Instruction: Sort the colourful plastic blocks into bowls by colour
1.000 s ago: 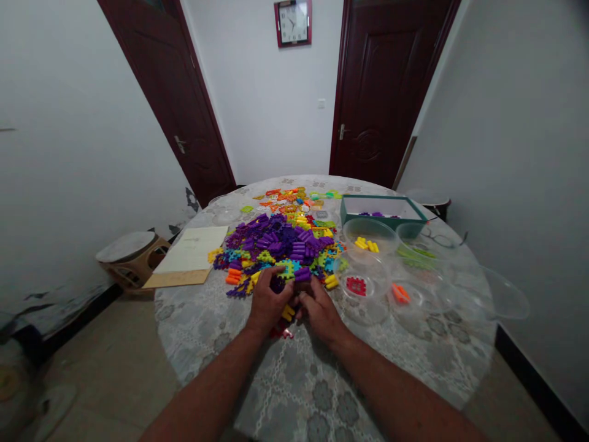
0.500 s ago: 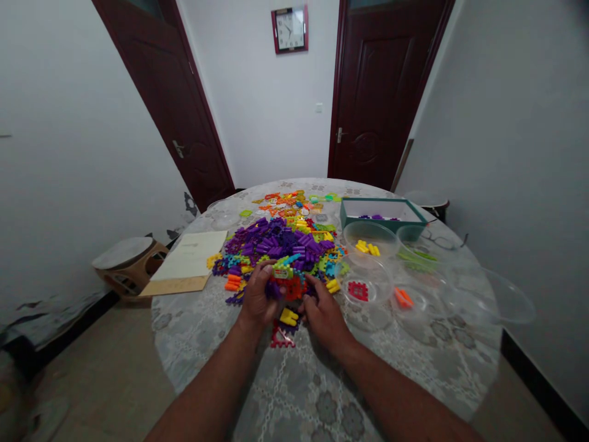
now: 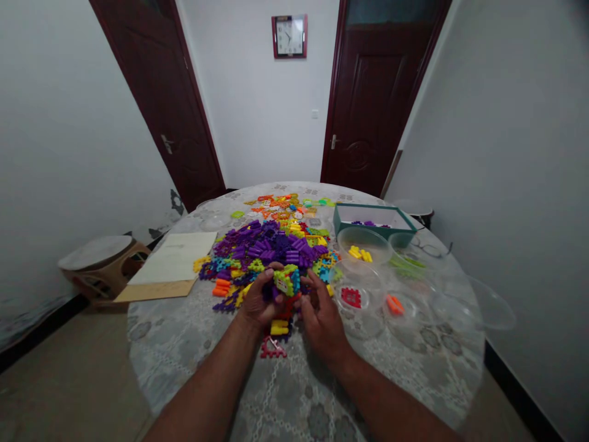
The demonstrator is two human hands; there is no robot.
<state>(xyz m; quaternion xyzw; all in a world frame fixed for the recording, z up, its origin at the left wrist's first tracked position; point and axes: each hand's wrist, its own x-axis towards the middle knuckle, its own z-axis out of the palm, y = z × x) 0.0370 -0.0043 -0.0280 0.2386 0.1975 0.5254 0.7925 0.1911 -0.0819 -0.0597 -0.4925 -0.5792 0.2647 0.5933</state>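
Note:
Both my hands meet at the near edge of a heap of plastic building pieces (image 3: pixel 271 242), mostly purple. My left hand (image 3: pixel 258 302) is closed round a joined clump of pieces (image 3: pixel 286 280), green, yellow and blue on top with purple below. My right hand (image 3: pixel 321 312) has its fingers curled against the right side of the same clump. Under the hands lie a yellow piece (image 3: pixel 278 327) and a red piece (image 3: pixel 273 349) on the round table (image 3: pixel 414 356).
Clear plastic bowls to the right hold yellow pieces (image 3: pixel 359 253), a red piece (image 3: pixel 352 298) and orange pieces (image 3: pixel 394 304). A teal box (image 3: pixel 372 220) stands behind them. A paper on cardboard (image 3: pixel 168 267) lies left, a stool (image 3: pixel 99 264) beyond. Two dark doors face me.
The hands have lifted the clump off the table and turned it, so its green and yellow side now shows on top. The camera has shifted to the right.

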